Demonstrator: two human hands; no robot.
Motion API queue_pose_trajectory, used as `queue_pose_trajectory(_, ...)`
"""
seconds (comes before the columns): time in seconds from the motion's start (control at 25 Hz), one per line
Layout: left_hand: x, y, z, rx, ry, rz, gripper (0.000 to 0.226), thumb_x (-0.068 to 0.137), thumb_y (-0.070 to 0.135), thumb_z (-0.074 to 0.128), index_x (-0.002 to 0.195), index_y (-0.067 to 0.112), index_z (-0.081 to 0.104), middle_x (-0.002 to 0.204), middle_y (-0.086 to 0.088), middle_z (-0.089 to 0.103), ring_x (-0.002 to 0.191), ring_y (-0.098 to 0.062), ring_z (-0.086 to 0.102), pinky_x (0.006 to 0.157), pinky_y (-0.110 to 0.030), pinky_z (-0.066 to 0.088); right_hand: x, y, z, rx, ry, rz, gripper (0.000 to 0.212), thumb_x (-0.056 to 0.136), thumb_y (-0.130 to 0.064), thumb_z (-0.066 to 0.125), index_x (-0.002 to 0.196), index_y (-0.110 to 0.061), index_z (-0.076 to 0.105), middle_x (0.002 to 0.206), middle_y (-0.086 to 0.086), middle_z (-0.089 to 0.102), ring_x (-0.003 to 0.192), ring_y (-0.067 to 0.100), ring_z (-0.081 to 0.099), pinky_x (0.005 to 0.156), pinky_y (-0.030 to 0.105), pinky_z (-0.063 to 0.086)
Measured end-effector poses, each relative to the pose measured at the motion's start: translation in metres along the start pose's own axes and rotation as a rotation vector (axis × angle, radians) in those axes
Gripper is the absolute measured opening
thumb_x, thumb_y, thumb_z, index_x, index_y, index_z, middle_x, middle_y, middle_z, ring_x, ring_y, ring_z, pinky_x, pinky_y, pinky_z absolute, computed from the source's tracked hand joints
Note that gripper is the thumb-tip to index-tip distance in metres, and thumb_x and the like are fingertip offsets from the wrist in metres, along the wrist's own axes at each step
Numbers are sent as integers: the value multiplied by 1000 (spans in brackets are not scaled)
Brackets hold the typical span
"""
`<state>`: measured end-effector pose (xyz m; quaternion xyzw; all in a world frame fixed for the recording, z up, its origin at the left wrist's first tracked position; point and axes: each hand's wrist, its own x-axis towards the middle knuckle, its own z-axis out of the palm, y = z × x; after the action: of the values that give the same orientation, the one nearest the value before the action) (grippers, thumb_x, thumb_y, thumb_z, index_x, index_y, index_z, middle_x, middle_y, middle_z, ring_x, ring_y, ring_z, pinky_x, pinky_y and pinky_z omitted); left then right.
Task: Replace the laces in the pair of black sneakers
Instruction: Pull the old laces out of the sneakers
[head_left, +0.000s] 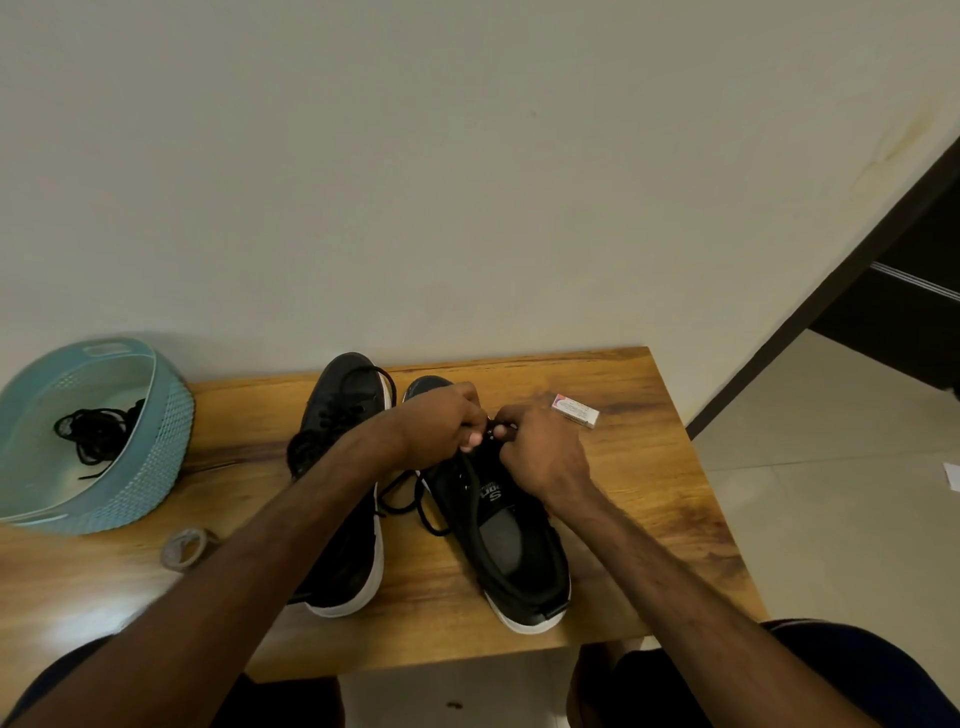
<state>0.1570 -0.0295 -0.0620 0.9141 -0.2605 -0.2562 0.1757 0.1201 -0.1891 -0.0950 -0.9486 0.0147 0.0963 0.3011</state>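
Note:
Two black sneakers with white soles stand side by side on the wooden table (649, 467), toes toward the wall. The left sneaker (343, 415) is laced. Over the eyelets of the right sneaker (511, 545), my left hand (441, 421) and my right hand (540, 447) meet, both pinching a black lace (410, 499). A loose loop of that lace trails between the two shoes. The point where my fingers meet the eyelets is mostly hidden by my hands.
A light blue plastic basket (156, 457) at the left holds a tangle of black laces (93, 431). A small white box (574, 410) lies behind my right hand. A grey band (184, 545) lies near the basket. The table's right edge drops to a tiled floor.

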Motion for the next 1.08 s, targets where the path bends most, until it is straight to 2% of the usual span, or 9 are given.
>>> queue_pose_trajectory(0.16, -5, 20, 24, 393, 355, -86, 34, 103, 30, 37, 104, 7, 62, 114, -10, 48, 104, -24, 46, 87, -39, 42, 11, 6, 3, -64, -35, -38, 15, 94, -24, 49, 92, -22, 63, 102, 14, 64, 88, 31, 62, 65, 31, 38)
queue_pose_trajectory(0.24, 1, 29, 38, 146, 525, -134, 39, 101, 32, 43, 75, 9, 62, 85, -7, 53, 77, -17, 49, 66, -34, 38, 10, 4, 3, -94, -25, -50, 13, 91, -21, 46, 88, -20, 59, 100, 12, 65, 88, 31, 62, 65, 33, 40)
queue_pose_trajectory(0.36, 16, 26, 58, -399, 693, -270, 57, 95, 30, 58, 43, 16, 41, 43, 0, 38, 39, -13, 29, 42, -24, 22, 6, 6, 2, -22, -16, -33, 18, 89, -16, 47, 92, -22, 63, 94, 5, 69, 87, 26, 63, 67, 35, 49)
queue_pose_trajectory(0.48, 18, 22, 73, -518, 699, -207, 58, 95, 27, 63, 43, 10, 44, 40, -8, 38, 36, -17, 26, 40, -26, 20, 11, 12, 7, 62, -7, 54, 22, 94, -23, 50, 100, -27, 72, 90, -1, 71, 85, 21, 64, 73, 37, 54)
queue_pose_trajectory(0.6, 14, 17, 83, -596, 674, -132, 54, 97, 20, 61, 46, 4, 51, 41, -8, 44, 35, -22, 31, 41, -33, 29, 13, 12, 17, 163, 3, 131, 19, 92, -23, 55, 88, -24, 73, 85, 1, 71, 83, 24, 64, 72, 35, 53)
queue_pose_trajectory(0.72, 14, 17, 88, -545, 664, -68, 57, 97, 11, 59, 43, 22, 45, 38, 9, 38, 33, -12, 29, 41, -17, 25, 15, 16, 21, 338, -6, 197, 23, 91, -18, 58, 74, -23, 71, 80, 0, 71, 82, 21, 65, 73, 33, 53)
queue_pose_trajectory(0.84, 11, 14, 90, -485, 589, -23, 57, 96, 8, 58, 44, 26, 46, 39, 10, 39, 34, -13, 32, 41, -16, 24, 13, 18, 22, 405, -10, 231, 34, 91, -13, 59, 59, -27, 61, 71, -3, 66, 77, 18, 63, 69, 31, 51)
queue_pose_trajectory(1.0, 7, 11, 88, -511, 556, -33, 46, 96, 10, 58, 51, 1, 55, 44, -10, 48, 37, -27, 36, 43, -29, 29, 13, 19, 22, 422, -16, 214, 23, 91, -16, 60, 72, -25, 70, 78, -2, 69, 81, 18, 64, 76, 33, 52)
queue_pose_trajectory(1.08, 7, 13, 79, -592, 596, -110, 47, 96, 14, 59, 51, 2, 54, 44, -10, 46, 39, -25, 35, 44, -30, 28, 10, 21, 18, 318, 30, 135, 17, 93, -23, 58, 86, -22, 74, 83, -3, 71, 82, 18, 65, 75, 33, 52)
